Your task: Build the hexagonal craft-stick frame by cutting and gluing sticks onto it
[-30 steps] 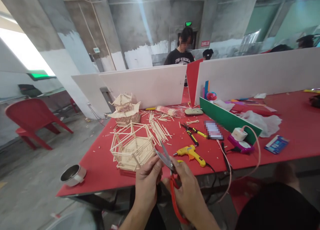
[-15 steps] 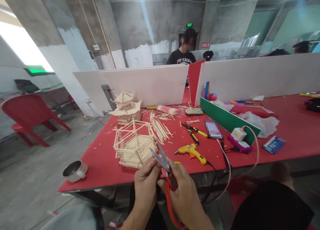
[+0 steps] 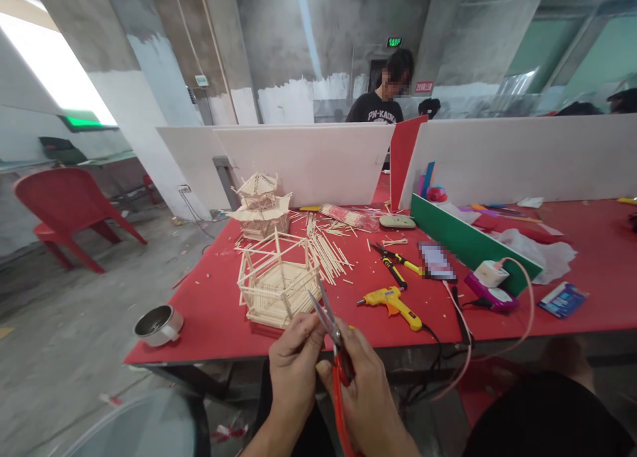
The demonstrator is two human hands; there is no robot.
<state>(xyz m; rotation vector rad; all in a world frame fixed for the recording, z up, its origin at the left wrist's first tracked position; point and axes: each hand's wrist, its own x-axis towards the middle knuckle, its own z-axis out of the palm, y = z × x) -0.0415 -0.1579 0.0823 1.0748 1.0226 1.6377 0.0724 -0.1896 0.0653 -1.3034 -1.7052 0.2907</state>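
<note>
Head view, left hand: the left hand has its fingertips pinched narrow, right beside the blades; whether anything small sits between them I cannot tell.
Right hand: the right hand grips the scissors by their red handles, blades pointing up and away from the person.
Blades: parted, the gap looking slightly narrower than half a second ago; the hands otherwise keep the same pairing, so the fine work at the fingertips appears unfinished.
Stick frame: the open six-sided frame stands on the red tabletop just beyond the left hand, untouched.
Tower model: the tiered stick model stands behind the frame.
Loose sticks: a spread of sticks lies to the right of the frame.
Tools: the yellow glue gun lies right of the scissors, with black-and-yellow pliers beyond it.
Cup: a metal cup stands near the tabletop's left corner.
</note>
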